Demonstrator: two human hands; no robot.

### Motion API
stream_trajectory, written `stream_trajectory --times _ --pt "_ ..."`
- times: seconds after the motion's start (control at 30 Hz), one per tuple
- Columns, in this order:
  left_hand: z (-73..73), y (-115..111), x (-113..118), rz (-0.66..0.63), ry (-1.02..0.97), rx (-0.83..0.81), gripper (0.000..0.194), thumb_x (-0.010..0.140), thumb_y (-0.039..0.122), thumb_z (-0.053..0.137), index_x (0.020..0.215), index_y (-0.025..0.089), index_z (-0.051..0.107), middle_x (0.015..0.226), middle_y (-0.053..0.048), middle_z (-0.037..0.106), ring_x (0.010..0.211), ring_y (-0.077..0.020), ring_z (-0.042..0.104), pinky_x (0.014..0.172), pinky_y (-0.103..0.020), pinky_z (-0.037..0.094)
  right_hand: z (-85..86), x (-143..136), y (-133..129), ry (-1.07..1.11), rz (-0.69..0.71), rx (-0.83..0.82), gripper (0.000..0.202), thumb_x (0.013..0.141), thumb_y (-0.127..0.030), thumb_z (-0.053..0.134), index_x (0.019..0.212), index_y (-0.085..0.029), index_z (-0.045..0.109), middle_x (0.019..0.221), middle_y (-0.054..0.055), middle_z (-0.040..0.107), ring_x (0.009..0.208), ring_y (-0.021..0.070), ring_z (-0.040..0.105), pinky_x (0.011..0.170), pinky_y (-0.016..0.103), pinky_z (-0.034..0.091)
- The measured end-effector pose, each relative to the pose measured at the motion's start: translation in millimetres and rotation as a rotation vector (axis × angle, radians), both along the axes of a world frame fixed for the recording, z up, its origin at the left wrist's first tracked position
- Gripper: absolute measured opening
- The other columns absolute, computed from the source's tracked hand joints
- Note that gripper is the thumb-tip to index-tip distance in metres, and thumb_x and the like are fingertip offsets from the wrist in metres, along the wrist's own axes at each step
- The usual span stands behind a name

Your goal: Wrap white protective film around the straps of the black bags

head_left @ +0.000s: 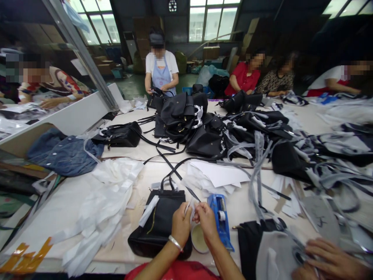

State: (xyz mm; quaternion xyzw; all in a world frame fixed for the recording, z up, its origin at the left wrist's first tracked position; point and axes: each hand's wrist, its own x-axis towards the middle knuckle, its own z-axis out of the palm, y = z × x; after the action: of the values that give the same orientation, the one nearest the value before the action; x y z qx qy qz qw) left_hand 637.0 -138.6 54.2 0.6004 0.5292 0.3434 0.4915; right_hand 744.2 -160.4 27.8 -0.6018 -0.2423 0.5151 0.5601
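Strip of thin white material is raised near us, between the black backpack on the left and the blue tape dispenser on the right. We see the left hand grasping it between thumb and fingers, and the right hand pinching its right side with the fingertips. For handling this piece well, we would judge that both pinches should be light and close to each other, so that such thin material does not crease or tear, and that it should be held clear of the round bowl under the wrists. The piece looks pale, slightly translucent and folded; its exact shape we cannot tell, because the fingers cover much of it. On the backpack, which lies just beside the left hand, we notice a white band and a gold zip. More to the left there is a loose heap of white strips; on the near right, a co-worker's hand rests by a grey sheet. On the far side, we see piled black bags and a co-worker in a blue apron.
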Motion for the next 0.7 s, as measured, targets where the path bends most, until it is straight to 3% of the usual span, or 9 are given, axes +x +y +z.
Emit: stream_trajectory --times 0.17,0.3,0.43,0.57,0.63,0.7 --pt "-7.3 -5.5 -1.7 -0.089 0.289 0.211 0.026 0.092 0.031 0.038 0.11 0.02 0.053 0.091 -0.008 0.068 0.076 -0.0212 0.064 0.066 -0.028 0.043 -3.4 -4.7 0.8 0.066 -0.061 0.01 0.024 0.078 -0.039 0.057 0.066 -0.019 0.049 0.048 -0.006 0.046 0.044 0.0098 0.045 0.045 0.022 0.036" --pt "-12.1 -3.5 -0.6 -0.248 0.581 0.424 0.028 0.09 0.017 0.035 0.111 0.017 0.054 0.091 -0.011 0.066 0.073 -0.0198 0.065 0.059 -0.025 0.043 -0.4 -2.3 1.0 -0.051 -0.084 -0.003 0.024 0.078 -0.039 0.059 0.067 -0.019 0.049 0.047 -0.007 0.046 0.042 0.0094 0.043 0.043 0.021 0.033" --pt "-14.9 -2.3 1.7 -0.319 0.8 0.504 0.035 0.086 0.011 0.04 0.118 0.015 0.053 0.091 -0.01 0.065 0.065 -0.0179 0.063 0.052 -0.023 0.044 3.5 3.3 -4.0 -0.062 -0.013 0.032 0.027 0.081 -0.045 0.057 0.073 -0.019 0.05 0.05 -0.005 0.05 0.045 0.0109 0.049 0.045 0.022 0.038" --pt "-19.5 -7.8 -1.0 -0.38 0.788 0.534 0.045 0.083 0.006 0.04 0.126 0.015 0.049 0.119 -0.016 0.06 0.086 -0.0212 0.066 0.063 -0.025 0.052 6.7 8.7 -9.3 -0.014 0.069 0.061 0.033 0.081 -0.052 0.055 0.078 -0.02 0.05 0.054 -0.004 0.054 0.047 0.0131 0.053 0.046 0.024 0.043" --pt "-19.4 -11.5 -4.8 -0.409 0.676 0.523 0.049 0.082 0.005 0.04 0.13 0.014 0.046 0.131 -0.017 0.053 0.108 -0.0255 0.06 0.079 -0.031 0.054 5.9 10.3 -11.0 -0.049 0.045 0.03 0.034 0.078 -0.053 0.059 0.077 -0.021 0.047 0.051 -0.005 0.052 0.042 0.0129 0.051 0.042 0.024 0.041" --pt "-15.9 -13.2 -9.2 -0.418 0.482 0.448 0.048 0.085 0.01 0.04 0.132 0.015 0.046 0.136 -0.017 0.049 0.123 -0.0273 0.049 0.096 -0.038 0.047 3.9 11.4 -12.6 -0.076 0.024 0.007 0.034 0.077 -0.052 0.06 0.075 -0.021 0.045 0.049 -0.007 0.05 0.038 0.0117 0.047 0.039 0.023 0.039"
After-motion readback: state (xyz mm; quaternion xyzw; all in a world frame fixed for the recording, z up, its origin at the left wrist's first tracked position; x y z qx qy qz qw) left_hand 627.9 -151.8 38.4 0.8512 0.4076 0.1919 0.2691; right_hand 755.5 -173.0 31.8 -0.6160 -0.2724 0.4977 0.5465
